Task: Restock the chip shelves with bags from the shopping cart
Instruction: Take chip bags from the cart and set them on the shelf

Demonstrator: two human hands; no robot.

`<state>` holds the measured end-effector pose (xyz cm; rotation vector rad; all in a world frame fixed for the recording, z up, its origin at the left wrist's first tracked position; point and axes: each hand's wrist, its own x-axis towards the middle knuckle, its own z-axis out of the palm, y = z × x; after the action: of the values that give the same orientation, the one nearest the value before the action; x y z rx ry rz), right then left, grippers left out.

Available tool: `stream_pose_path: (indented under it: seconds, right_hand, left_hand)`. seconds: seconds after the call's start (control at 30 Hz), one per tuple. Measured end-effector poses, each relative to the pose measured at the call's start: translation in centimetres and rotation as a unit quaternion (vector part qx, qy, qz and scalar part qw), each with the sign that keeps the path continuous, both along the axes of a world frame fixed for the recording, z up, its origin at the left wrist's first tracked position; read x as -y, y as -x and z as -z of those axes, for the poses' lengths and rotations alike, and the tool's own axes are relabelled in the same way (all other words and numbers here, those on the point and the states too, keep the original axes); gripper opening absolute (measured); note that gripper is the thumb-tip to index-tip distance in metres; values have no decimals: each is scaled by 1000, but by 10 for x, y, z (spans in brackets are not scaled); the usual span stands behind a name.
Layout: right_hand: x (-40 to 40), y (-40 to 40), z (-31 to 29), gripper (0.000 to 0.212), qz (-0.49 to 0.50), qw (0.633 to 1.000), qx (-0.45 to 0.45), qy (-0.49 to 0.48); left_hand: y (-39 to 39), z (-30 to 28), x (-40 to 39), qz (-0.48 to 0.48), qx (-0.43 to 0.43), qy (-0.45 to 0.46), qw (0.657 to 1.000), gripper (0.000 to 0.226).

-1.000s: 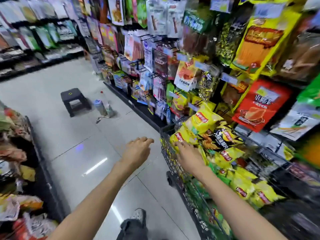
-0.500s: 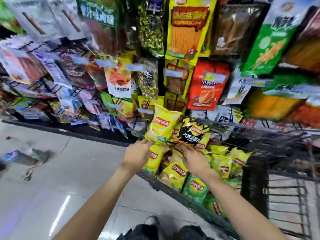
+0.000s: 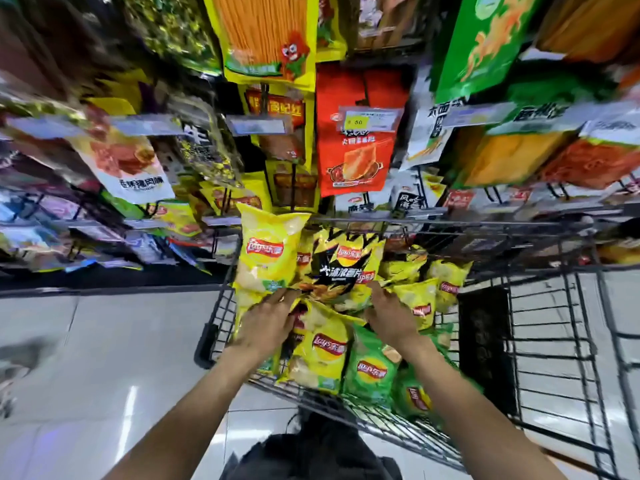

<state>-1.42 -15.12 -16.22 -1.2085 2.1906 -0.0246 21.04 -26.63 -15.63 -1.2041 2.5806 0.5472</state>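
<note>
Shopping cart (image 3: 554,341): black wire basket, parked against the snack shelves (image 3: 242,126).
Contents: chip bags heaped at the cart's left end; right end shows bare wire.
Yellow bag (image 3: 268,254): upright at the far-left corner of the cart.
Black-and-yellow bag (image 3: 341,271): on top of the heap, just beside the yellow bag.
Second yellow bag (image 3: 322,348) and green bag (image 3: 372,368): against the near rim.
Left hand (image 3: 268,323): over the heap by the left rim, fingers curled onto the black-and-yellow bag's lower left edge.
Right hand (image 3: 389,317): fingers curled onto that bag's lower right edge.
Floor (image 3: 104,358): pale glossy tile
</note>
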Motion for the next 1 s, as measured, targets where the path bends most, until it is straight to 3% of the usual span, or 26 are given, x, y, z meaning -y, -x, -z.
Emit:
stream_pose_path:
  seconds: [0.17,0.27,0.37,0.5,0.7,0.83,1.0]
  right_hand:
    - [35,31,27,63,106,984,139,30]
    - [54,41,30,68,150,969,192,33]
    - [68,45,31,73,159,957,241,21]
    - [76,42,36,73,196,936,289,34]
    - [65,26,30,55,246,922,290,80]
    - [45,13,21,58,259,923,259,118]
    - [20,-11,-10,65,308,911,201,184]
  left_hand:
    - [28,12,21,-36,-16,-27,999,70]
    - [47,24,35,-66,19,-63,996,79]
    - [54,38,42,-67,47,-94,992,78]
    - [55,50,45,-86,22,-109,990,77]
    - [51,60,45,-59,17,-132,989,92]
    - [43,54,41,-41,-25,-125,991,75]
    - [30,34,45,0,-46,-181,982,66]
